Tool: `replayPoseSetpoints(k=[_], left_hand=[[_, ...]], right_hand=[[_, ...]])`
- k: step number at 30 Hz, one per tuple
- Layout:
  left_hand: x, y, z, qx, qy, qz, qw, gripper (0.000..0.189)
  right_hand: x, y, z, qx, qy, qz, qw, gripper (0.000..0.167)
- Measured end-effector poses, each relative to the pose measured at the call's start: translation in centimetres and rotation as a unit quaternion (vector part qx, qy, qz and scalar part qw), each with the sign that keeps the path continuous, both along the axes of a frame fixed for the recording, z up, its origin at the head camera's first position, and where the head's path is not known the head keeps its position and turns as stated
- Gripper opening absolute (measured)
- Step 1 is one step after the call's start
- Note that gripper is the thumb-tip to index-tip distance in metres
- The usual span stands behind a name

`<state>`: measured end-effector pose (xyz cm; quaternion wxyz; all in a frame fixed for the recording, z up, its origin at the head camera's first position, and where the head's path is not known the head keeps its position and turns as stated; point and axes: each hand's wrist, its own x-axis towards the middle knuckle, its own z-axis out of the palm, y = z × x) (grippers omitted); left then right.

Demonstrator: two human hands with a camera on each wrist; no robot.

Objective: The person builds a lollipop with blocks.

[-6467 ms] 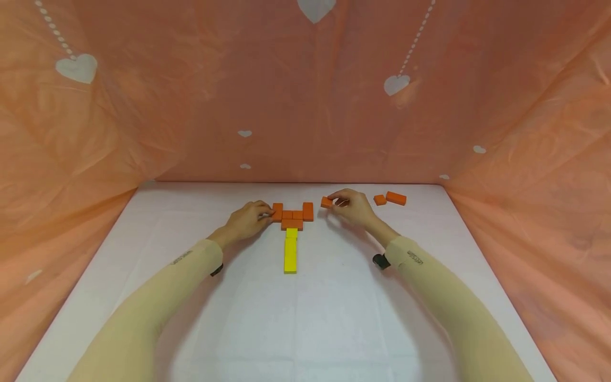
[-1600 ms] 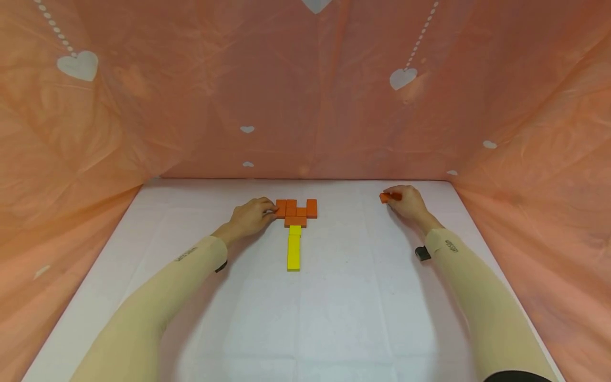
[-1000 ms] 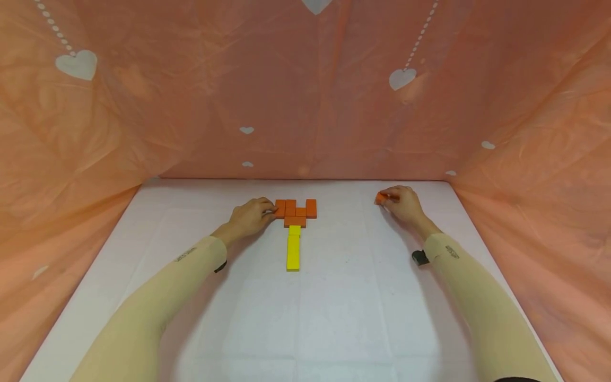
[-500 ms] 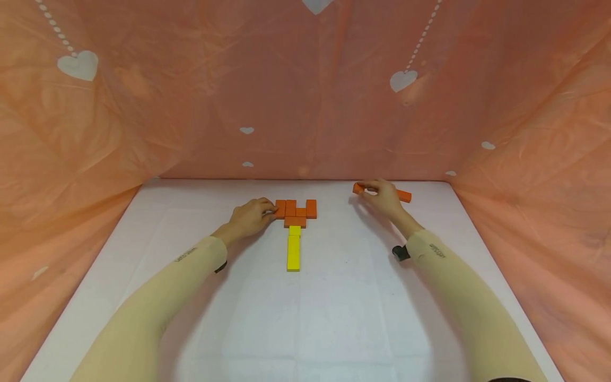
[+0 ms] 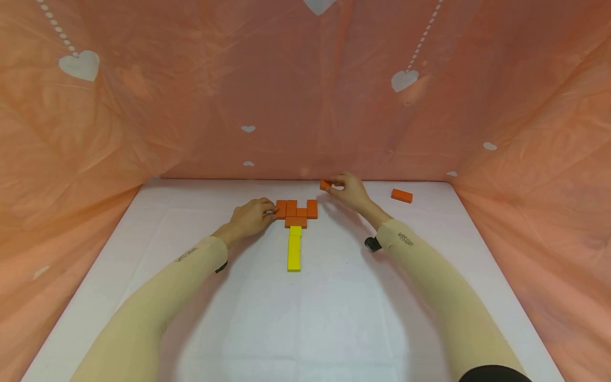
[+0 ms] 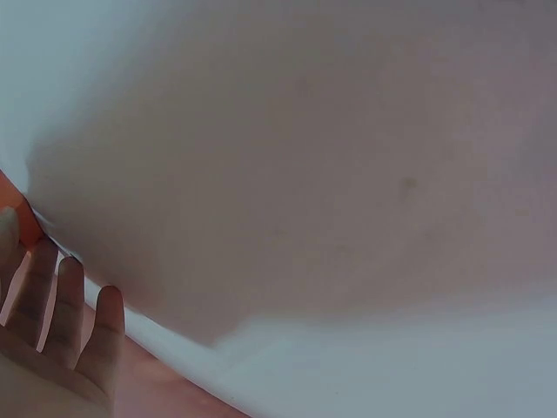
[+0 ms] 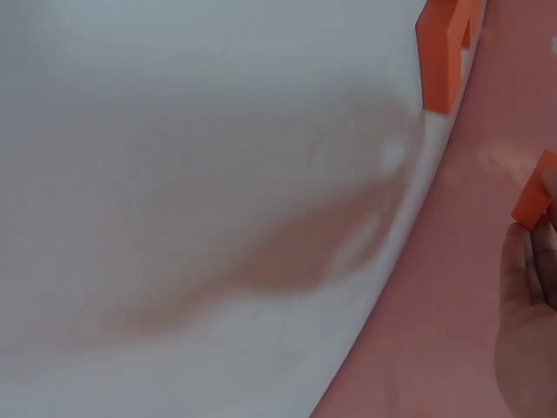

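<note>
My right hand pinches a small orange block between thumb and fingertips, raised behind the right end of a block figure. In the right wrist view this held block is partly cut by the frame edge. My left hand touches the outer side of the leftmost upright orange block with its fingertips. Beside that stands another upright orange block, then a small square one with a gap above it, then a right upright block. A wide orange block lies below them, above two yellow blocks end to end.
One loose orange block lies at the back right of the white table. A peach cloth with white hearts rises behind the table's far edge and along both sides.
My right hand has picked up the small orange block from beside the loose one and carried it left toward the figure. Earlier, another block was set beside the leftmost one. My left hand stays put.
</note>
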<state>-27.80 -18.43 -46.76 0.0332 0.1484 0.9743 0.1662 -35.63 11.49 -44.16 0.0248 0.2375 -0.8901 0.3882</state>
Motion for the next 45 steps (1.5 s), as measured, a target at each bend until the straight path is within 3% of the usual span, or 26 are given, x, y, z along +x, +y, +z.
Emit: replayPoseSetpoints(k=[15,35,45], left_hand=[[-0.3,-0.1,-0.2,-0.002,-0.003,-0.001,1.0,0.034],[-0.4,-0.2,-0.5,0.006,0.006,-0.006,0.9999,0.032],[-0.4,-0.3,-0.3,0.003,-0.003,-0.004,1.0,0.034]], right_hand=[[-0.2,-5.2,-1.7,0.021,-0.04,0.049,0.9978,0.031],[-0.1,-6.0,-3.1,0.073,-0.034,0.063,0.9948,0.028],[0.1,-6.1,-3.2,0.061,-0.071,0.061,0.9938,0.027]])
